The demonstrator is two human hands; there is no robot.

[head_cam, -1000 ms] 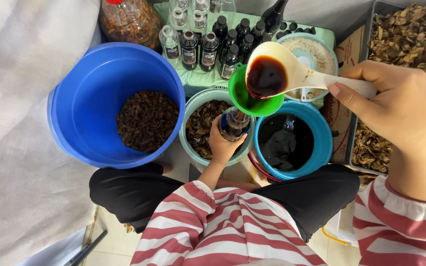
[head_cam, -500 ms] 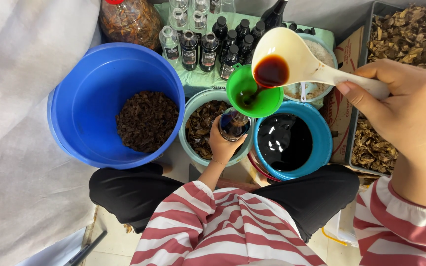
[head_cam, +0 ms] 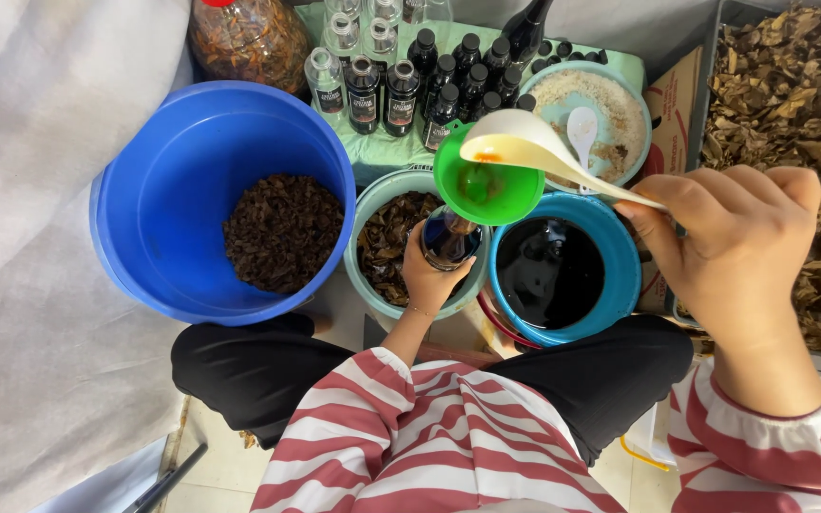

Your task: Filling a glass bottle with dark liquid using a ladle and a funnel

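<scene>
- the right hand [head_cam: 734, 247] is clamped on the handle of a white ladle [head_cam: 525, 152]; its long axis runs left-right, bowl pointing left, tipped over the green funnel [head_cam: 486, 185].
- the left hand [head_cam: 434, 280] grips the dark bottle [head_cam: 450, 237], upright under the funnel, between the teal bowl [head_cam: 372, 204] and blue pot [head_cam: 620, 275].

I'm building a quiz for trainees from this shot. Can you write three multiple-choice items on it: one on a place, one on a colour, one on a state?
1. Where does the funnel sit?
A. on the bottle
B. in the blue bucket
C. on the floor

2. What colour is the funnel?
A. red
B. green
C. white

3. How is the white ladle in the right hand?
A. brim-full
B. lying in a bowl
C. tipped, almost empty

Answers:
1 A, its spout enters the bottle that the left hand holds.
2 B, it is bright green.
3 C, only a brown trace shows inside.
</scene>
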